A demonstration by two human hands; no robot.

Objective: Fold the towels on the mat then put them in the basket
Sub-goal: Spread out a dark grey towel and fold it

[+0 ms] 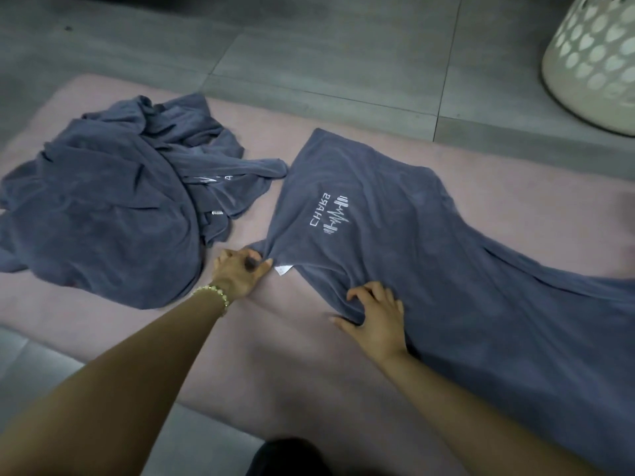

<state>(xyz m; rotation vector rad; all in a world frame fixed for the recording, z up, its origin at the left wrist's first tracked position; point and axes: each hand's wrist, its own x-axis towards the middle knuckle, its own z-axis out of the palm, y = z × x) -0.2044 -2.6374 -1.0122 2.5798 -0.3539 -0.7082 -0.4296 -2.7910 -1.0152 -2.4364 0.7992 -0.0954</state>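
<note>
Right hand point(378, 317) bunches the edge of the spread towel point(429, 235), left hand point(237, 273) pinches its corner. Looks like nothing's folded yet: crumpled towel pile point(103, 207) at 10 o'clock, basket point(594, 56) at 1.

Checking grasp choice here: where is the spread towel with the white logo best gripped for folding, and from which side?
Probably grip the towel by the two corners of its short logo end, coming from the left: the left hand pinches the near one. That end lies flat on the mat; the other runs out of frame.
</note>
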